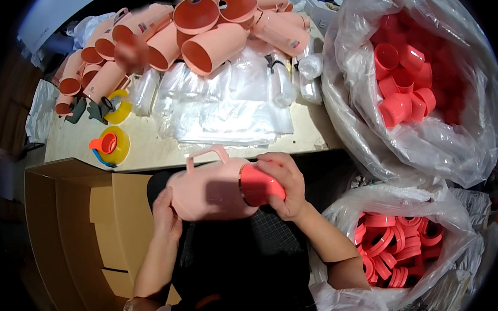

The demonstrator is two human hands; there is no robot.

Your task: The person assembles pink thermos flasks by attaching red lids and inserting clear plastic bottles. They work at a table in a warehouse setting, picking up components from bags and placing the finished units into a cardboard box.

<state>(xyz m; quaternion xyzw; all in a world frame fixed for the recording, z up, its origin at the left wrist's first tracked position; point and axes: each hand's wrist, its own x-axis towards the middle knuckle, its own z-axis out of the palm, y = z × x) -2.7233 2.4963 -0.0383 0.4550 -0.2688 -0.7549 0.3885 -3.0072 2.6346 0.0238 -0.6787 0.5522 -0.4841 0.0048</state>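
Note:
A pale pink plastic jug (210, 188) with a handle lies on its side above my lap. My left hand (167, 214) cups its base from below. My right hand (284, 185) grips a red plastic lid (257, 185) pressed against the jug's mouth. Both forearms come up from the lower edge of the picture.
A heap of pink jugs (210, 41) lies at the back of the table (148, 144), with a stack of clear plastic bags (229, 109) and tape rolls (111, 145). A bag of red lids (405, 79) stands at right, a bag of red rings (396, 247) below it. An open cardboard box (82, 214) is at left.

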